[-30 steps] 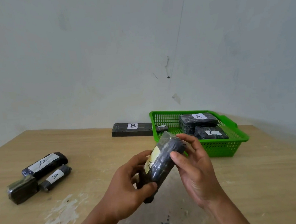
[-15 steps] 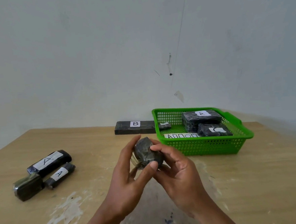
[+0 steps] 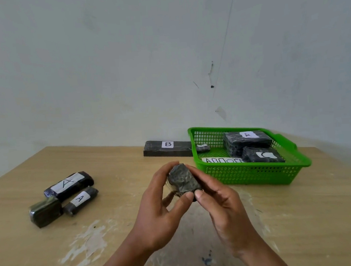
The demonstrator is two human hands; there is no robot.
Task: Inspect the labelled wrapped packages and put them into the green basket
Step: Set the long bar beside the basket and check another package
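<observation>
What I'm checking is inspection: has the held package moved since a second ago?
Yes. The held package turned end-on, label hidden, now left of the green basket, not overlapping its corner.

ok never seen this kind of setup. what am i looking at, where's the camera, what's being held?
No robot: a person works bare-handed, and the single camera sits on their head, looking forward and down. The left hand and right hand together grip a small dark plastic-wrapped package above a light wooden table; no label shows on it. At left lie a larger black package labelled A, a smaller black package labelled A and a dark unlabelled-looking block. At the back, a long black package labelled B lies beside a green plastic mesh basket, which holds a black block labelled A, a black block labelled C, a tiny dark package and a white lettered strip.
</observation>
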